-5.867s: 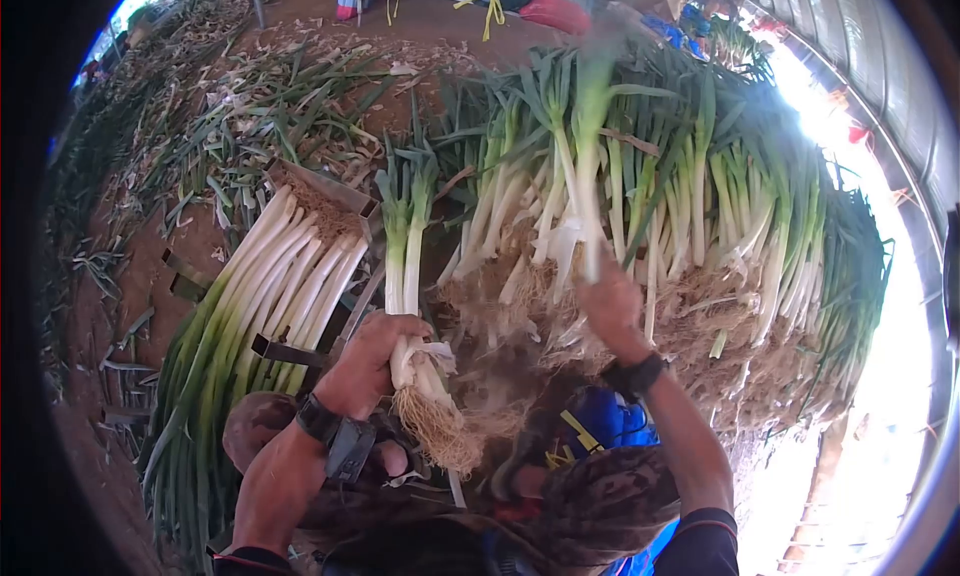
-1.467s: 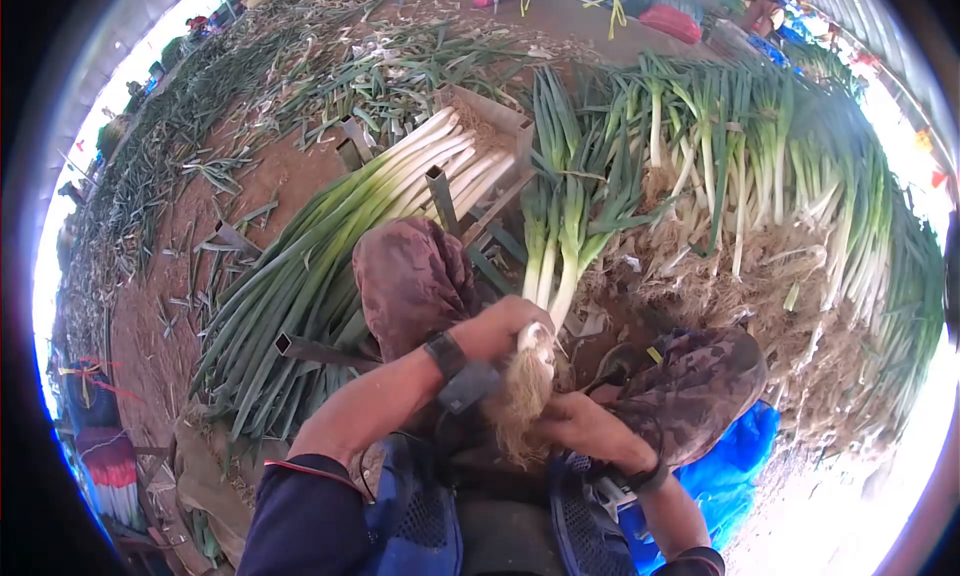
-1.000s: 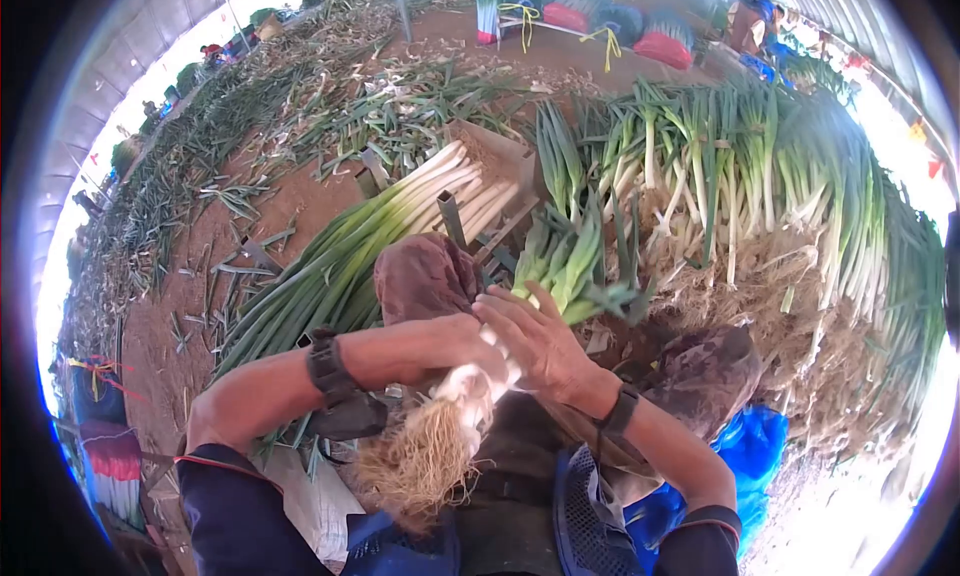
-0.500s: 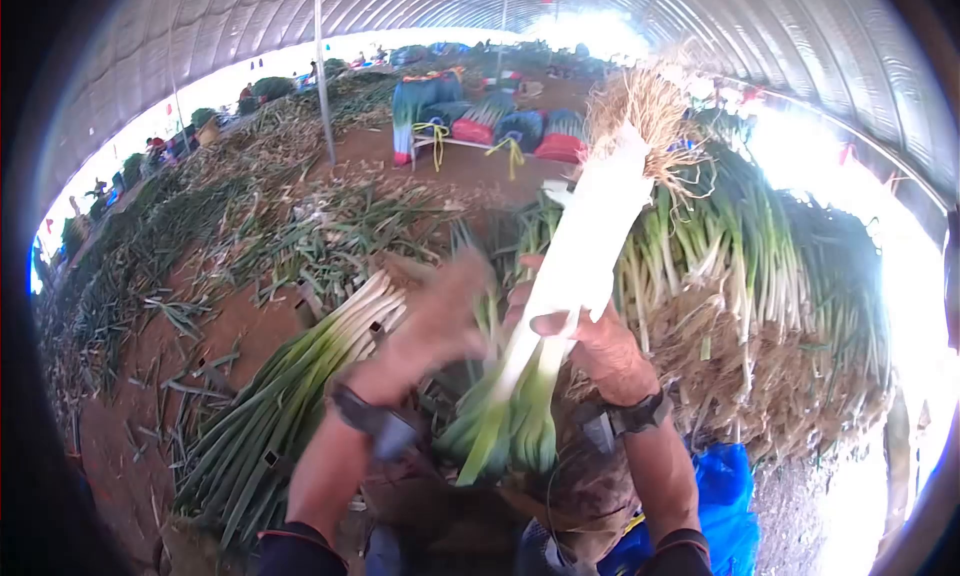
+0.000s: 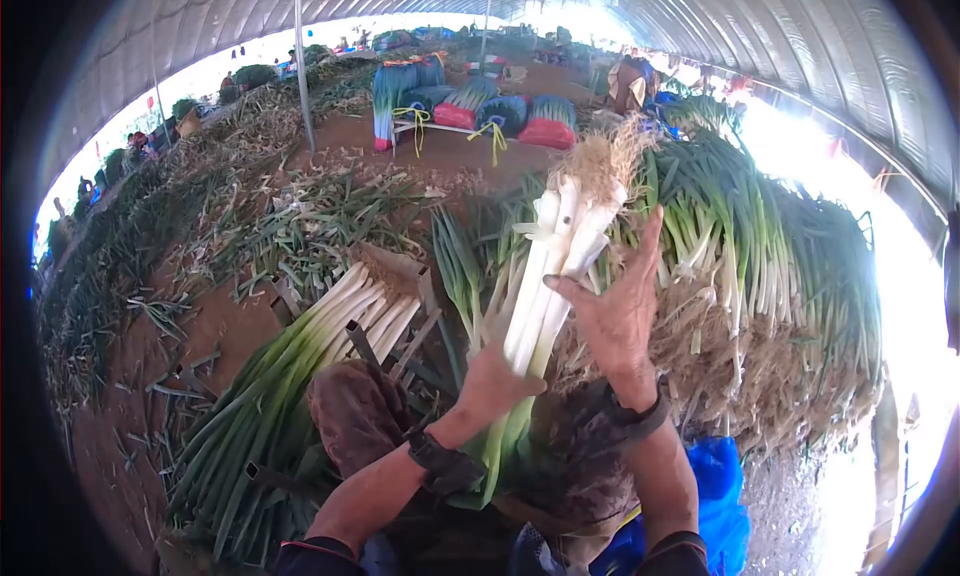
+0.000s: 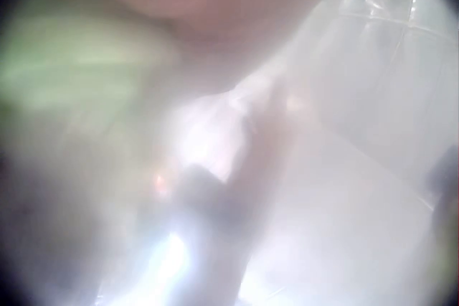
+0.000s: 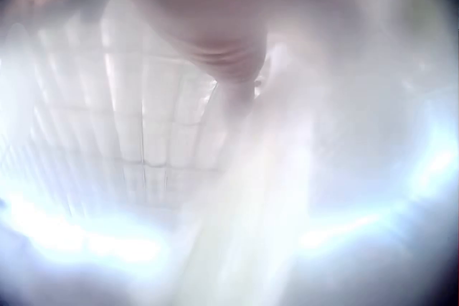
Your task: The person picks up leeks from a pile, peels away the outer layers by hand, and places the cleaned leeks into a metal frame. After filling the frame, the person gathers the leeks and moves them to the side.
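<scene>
In the head view, a bunch of long green onions [image 5: 565,236] slants upward in front of me, with white stems and shaggy roots on top and green leaves downward. My left hand [image 5: 490,384] grips the bunch low, where the white turns green. Beside the stems my right hand [image 5: 618,311] is spread with straight fingers, its thumb at the white part. Both wrist views are hazy; pale stems [image 7: 251,198] run below the hand in the right one. To the left, a row of trimmed green onions [image 5: 345,311] lies in a metal frame [image 5: 432,291], roots against its end plate.
A large heap of untrimmed green onions [image 5: 740,236] lies on the right, roots toward me. Leaf scraps [image 5: 330,216] litter the ground at left. Packed bundles [image 5: 470,101] rest on a low rack ahead. A blue bag [image 5: 722,506] is by my right knee.
The bunch came from beside the heap into my lap, then swung roots-up. In the last half second my left hand has taken hold low, while the right hand has opened off the stems.
</scene>
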`<control>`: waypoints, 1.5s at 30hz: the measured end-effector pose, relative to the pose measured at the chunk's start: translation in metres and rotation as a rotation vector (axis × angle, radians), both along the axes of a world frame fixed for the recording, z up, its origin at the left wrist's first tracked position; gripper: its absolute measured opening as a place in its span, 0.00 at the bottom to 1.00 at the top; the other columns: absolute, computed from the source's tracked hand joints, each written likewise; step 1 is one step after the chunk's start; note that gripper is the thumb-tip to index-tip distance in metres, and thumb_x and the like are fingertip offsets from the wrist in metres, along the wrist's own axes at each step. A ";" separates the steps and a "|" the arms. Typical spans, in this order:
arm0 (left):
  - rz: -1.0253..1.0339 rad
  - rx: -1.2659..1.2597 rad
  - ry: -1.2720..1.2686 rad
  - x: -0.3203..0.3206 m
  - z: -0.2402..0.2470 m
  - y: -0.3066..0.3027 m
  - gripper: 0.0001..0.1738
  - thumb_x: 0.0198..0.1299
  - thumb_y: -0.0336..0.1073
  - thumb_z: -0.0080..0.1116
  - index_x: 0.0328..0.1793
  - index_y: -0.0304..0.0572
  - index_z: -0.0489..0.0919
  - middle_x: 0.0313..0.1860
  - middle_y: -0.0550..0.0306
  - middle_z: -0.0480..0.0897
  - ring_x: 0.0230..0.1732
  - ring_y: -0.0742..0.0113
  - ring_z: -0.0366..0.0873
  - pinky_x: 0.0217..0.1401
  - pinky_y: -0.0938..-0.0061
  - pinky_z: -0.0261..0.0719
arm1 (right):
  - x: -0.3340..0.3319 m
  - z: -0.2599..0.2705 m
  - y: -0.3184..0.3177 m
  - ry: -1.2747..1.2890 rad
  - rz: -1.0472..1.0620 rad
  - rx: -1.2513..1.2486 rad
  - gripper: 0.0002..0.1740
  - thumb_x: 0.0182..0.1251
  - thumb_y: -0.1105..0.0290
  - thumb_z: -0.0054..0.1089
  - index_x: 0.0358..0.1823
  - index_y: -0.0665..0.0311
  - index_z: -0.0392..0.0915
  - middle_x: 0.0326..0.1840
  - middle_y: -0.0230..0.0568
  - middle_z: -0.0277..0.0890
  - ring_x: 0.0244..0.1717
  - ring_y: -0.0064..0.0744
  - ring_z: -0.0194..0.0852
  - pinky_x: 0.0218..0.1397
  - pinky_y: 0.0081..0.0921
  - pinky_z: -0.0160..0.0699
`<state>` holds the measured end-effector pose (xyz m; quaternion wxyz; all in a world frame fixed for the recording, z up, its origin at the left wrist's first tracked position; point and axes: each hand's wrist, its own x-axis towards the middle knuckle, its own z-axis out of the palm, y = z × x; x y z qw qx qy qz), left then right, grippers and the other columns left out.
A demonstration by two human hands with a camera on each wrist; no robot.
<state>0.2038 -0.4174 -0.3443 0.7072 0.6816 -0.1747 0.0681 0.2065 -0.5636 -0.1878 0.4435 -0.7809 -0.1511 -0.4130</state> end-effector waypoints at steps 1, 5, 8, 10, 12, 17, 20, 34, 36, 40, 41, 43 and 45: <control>-0.003 -0.003 0.006 -0.007 0.015 -0.001 0.32 0.48 0.23 0.72 0.62 0.34 0.73 0.50 0.53 0.84 0.50 0.63 0.82 0.53 0.68 0.81 | -0.004 0.013 0.000 0.054 -0.190 -0.181 0.76 0.39 0.61 0.87 0.83 0.61 0.34 0.68 0.59 0.64 0.63 0.49 0.71 0.58 0.46 0.76; 0.171 0.448 0.134 -0.021 0.038 -0.006 0.38 0.43 0.33 0.73 0.62 0.31 0.71 0.44 0.40 0.84 0.47 0.48 0.84 0.51 0.60 0.81 | -0.003 0.031 -0.004 0.075 -0.401 -0.632 0.72 0.39 0.54 0.84 0.83 0.56 0.41 0.48 0.51 0.76 0.35 0.50 0.79 0.37 0.42 0.79; 0.185 0.477 0.146 -0.019 0.031 -0.012 0.38 0.43 0.35 0.72 0.62 0.30 0.70 0.40 0.38 0.84 0.44 0.47 0.84 0.48 0.59 0.81 | 0.006 0.024 -0.014 0.055 -0.432 -0.827 0.47 0.52 0.54 0.77 0.74 0.54 0.64 0.35 0.40 0.80 0.18 0.36 0.74 0.22 0.33 0.73; 0.190 0.500 0.158 -0.018 0.029 -0.009 0.37 0.45 0.34 0.71 0.62 0.30 0.70 0.39 0.39 0.84 0.43 0.50 0.85 0.46 0.60 0.82 | 0.026 0.013 -0.030 -0.040 -0.393 -0.903 0.19 0.61 0.59 0.71 0.49 0.59 0.81 0.27 0.35 0.79 0.17 0.28 0.72 0.18 0.28 0.69; 0.070 0.480 0.188 -0.017 0.030 -0.003 0.46 0.45 0.37 0.68 0.71 0.28 0.62 0.37 0.34 0.84 0.40 0.34 0.83 0.47 0.53 0.82 | 0.041 0.011 -0.050 -0.188 -0.478 -0.841 0.10 0.68 0.63 0.63 0.30 0.60 0.78 0.21 0.31 0.75 0.15 0.25 0.71 0.16 0.27 0.67; -0.027 0.145 -0.002 -0.003 0.020 0.014 0.44 0.44 0.34 0.70 0.69 0.28 0.66 0.47 0.36 0.84 0.44 0.45 0.85 0.51 0.60 0.82 | 0.018 0.074 -0.107 -0.048 -0.166 0.115 0.29 0.68 0.61 0.67 0.67 0.65 0.73 0.43 0.43 0.85 0.35 0.25 0.85 0.37 0.20 0.81; -0.067 -0.011 -0.062 0.002 0.040 0.032 0.42 0.44 0.27 0.71 0.69 0.27 0.68 0.51 0.42 0.84 0.47 0.60 0.83 0.53 0.65 0.83 | 0.019 0.058 -0.087 -0.057 -0.071 0.182 0.44 0.66 0.62 0.70 0.78 0.68 0.57 0.59 0.51 0.79 0.52 0.33 0.83 0.52 0.22 0.81; -0.352 0.086 -0.081 -0.034 0.116 0.032 0.52 0.39 0.33 0.85 0.71 0.38 0.65 0.54 0.58 0.77 0.56 0.66 0.75 0.58 0.69 0.78 | -0.017 0.039 0.040 0.451 0.892 0.292 0.17 0.56 0.68 0.75 0.42 0.72 0.84 0.35 0.38 0.83 0.36 0.26 0.82 0.41 0.22 0.80; -0.281 0.002 -0.108 -0.043 0.115 0.024 0.43 0.41 0.31 0.82 0.65 0.36 0.70 0.50 0.59 0.78 0.53 0.69 0.76 0.55 0.72 0.79 | -0.017 0.042 0.036 0.481 0.903 0.210 0.20 0.57 0.66 0.75 0.46 0.73 0.83 0.37 0.38 0.83 0.37 0.26 0.82 0.42 0.23 0.80; 0.007 0.006 -0.160 -0.048 0.127 0.009 0.26 0.44 0.26 0.71 0.52 0.36 0.75 0.40 0.58 0.80 0.42 0.70 0.81 0.48 0.72 0.83 | -0.022 0.064 0.042 0.407 0.997 0.129 0.30 0.57 0.61 0.76 0.57 0.72 0.79 0.44 0.39 0.82 0.43 0.27 0.82 0.46 0.25 0.80; 0.101 0.062 -0.227 -0.047 0.136 0.009 0.26 0.44 0.25 0.70 0.52 0.36 0.74 0.40 0.58 0.81 0.42 0.69 0.82 0.48 0.72 0.83 | -0.019 0.070 0.043 0.311 1.041 0.081 0.34 0.58 0.58 0.75 0.62 0.71 0.76 0.48 0.41 0.82 0.47 0.30 0.83 0.51 0.28 0.81; 0.290 0.159 -0.379 -0.044 0.157 0.009 0.21 0.45 0.24 0.68 0.47 0.36 0.76 0.36 0.57 0.83 0.39 0.68 0.84 0.46 0.72 0.85 | -0.023 0.125 0.027 0.404 1.250 -0.096 0.50 0.59 0.50 0.73 0.71 0.74 0.55 0.59 0.57 0.72 0.60 0.41 0.75 0.58 0.37 0.80; 0.332 0.056 -0.481 -0.038 0.179 0.021 0.12 0.48 0.25 0.67 0.40 0.35 0.79 0.33 0.55 0.85 0.35 0.65 0.85 0.43 0.69 0.86 | -0.035 0.141 0.027 0.485 1.470 -0.287 0.67 0.60 0.43 0.72 0.80 0.76 0.34 0.70 0.72 0.63 0.73 0.53 0.67 0.65 0.46 0.79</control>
